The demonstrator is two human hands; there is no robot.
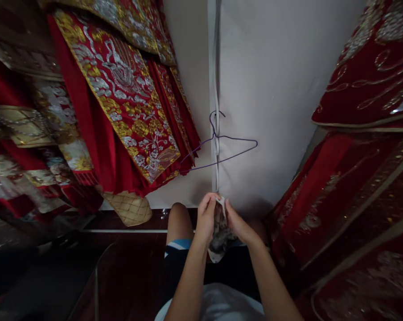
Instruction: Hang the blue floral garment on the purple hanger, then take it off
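Observation:
Both hands are close together low in the middle of the view, holding a small patterned cloth (221, 236) between the legs. My left hand (207, 214) is closed on the cloth's pale upper edge, thumb and fingers pinched together. On the other side of that edge, my right hand (235, 219) grips the cloth with its thumb on top. Dark and light patches mark the part that hangs below the fingers. Above the hands, a thin purple wire hanger (236, 161) hangs against the wall beside a white cord (217, 176) that runs down to the hands.
Red garments with gold and silver embroidery (121, 76) hang at the left, over a quilted gold piece (131, 208). More red embroidered garments (325, 196) hang at the right. A pale wall (265, 67) stands ahead. Bare knees (180, 220) and a dark reddish floor (131, 276) show below.

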